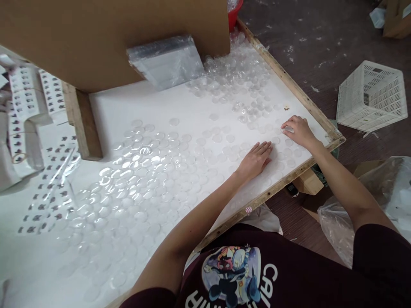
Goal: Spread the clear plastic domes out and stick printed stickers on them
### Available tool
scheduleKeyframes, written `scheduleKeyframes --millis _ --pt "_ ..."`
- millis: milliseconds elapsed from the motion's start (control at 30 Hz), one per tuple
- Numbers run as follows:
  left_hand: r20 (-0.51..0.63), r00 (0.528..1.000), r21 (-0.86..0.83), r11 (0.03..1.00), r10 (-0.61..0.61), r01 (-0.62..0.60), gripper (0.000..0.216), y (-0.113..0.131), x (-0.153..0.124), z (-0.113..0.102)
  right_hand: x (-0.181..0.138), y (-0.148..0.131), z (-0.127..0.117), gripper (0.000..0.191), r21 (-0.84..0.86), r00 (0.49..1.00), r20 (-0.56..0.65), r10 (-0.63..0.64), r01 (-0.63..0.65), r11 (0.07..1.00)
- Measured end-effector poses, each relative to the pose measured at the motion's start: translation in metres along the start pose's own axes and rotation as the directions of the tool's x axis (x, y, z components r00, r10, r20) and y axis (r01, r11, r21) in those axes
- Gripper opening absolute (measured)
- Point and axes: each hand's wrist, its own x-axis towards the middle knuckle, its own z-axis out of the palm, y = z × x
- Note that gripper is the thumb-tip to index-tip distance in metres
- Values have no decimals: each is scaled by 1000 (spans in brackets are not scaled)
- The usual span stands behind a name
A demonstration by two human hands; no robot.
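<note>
Many clear round plastic discs (154, 179) lie spread over the white tabletop (112, 107). My left hand (255, 161) rests flat, palm down, on the discs near the table's right front side, fingers stretched out. To its right, my right hand (300, 130) is pinched, thumb and fingertips closed on a clear disc (288, 128) just above the surface. Several loose discs (287, 159) lie between and below the two hands. Farther back, clear domed plastic pieces (237, 72) are heaped at the table's far corner.
A wooden rim (289, 83) edges the table. A tall cardboard sheet (96, 38) stands at the back with a clear plastic packet (167, 64) against it. Printed sheets (48, 184) lie at left. A red container (235, 16) and a white crate (372, 96) are beyond the table.
</note>
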Motion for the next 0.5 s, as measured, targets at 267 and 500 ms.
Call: scheduleKeyframes --millis 267,500 --pt "-74 991 -18 994 -109 108 43 -9 -37 -25 3 -5 10 10 -43 999 -33 1 -3 999" --pt "-47 992 -4 993 -116 116 51 -7 -51 -26 -19 -5 -14 6 -51 992 -120 49 -55 997"
